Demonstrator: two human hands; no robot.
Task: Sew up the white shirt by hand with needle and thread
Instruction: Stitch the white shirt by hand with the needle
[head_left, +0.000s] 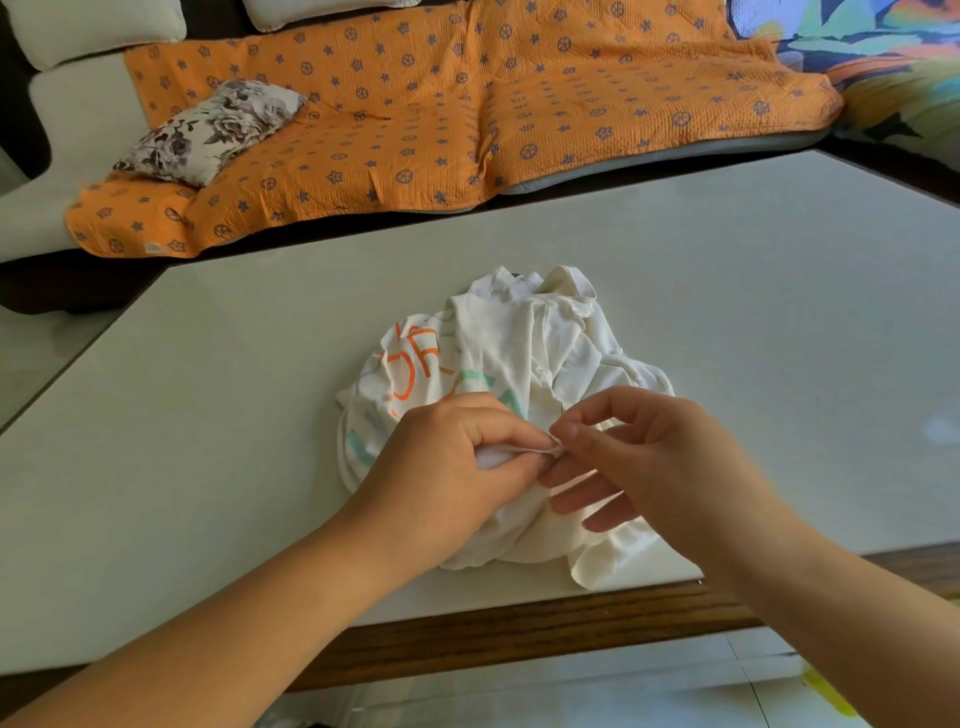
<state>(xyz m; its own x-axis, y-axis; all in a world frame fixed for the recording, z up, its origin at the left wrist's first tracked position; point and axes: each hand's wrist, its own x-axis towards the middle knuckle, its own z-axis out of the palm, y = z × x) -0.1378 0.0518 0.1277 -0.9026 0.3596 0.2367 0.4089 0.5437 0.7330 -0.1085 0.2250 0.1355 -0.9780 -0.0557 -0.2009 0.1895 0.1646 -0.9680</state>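
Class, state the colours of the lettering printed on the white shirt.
Orange and mint-green lettering on the crumpled white shirt; head view shows it best.

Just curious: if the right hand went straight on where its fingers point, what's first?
Probably the fold of crumpled white printed shirt that the left hand pinches; the right hand looks almost on it.

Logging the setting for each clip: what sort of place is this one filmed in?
Most likely a home living room: a sofa draped with an orange patterned cover, a floral cushion on it, and a table in front where the white shirt lies.
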